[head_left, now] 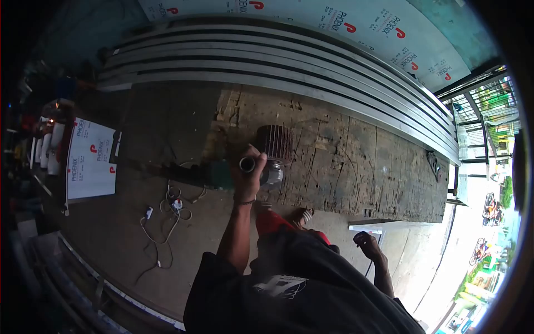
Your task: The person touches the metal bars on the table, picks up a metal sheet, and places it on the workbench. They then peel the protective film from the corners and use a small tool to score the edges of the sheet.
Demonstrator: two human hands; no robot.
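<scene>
My left hand (248,177) is wrapped round the upright tube-like handle (247,163) of an angle grinder, whose hollow end shows above my fist. The grinder's green body (217,175) points left, and its silver head (273,175) sits right beside my fingers. A dark reddish ribbed drum wheel (276,142) is at the head, over the worn wooden table (345,161). Off to the right, past the table's near edge, my right hand (364,241) is closed round something dark, with a thin dark cord below it; I cannot tell what it is.
Long silver metal profiles (278,58) lie along the table's far side. Cables with plugs (177,205) are on the floor at left. A white printed sheet (92,158) stands further left. A dark cord coil (434,165) lies at the table's right end.
</scene>
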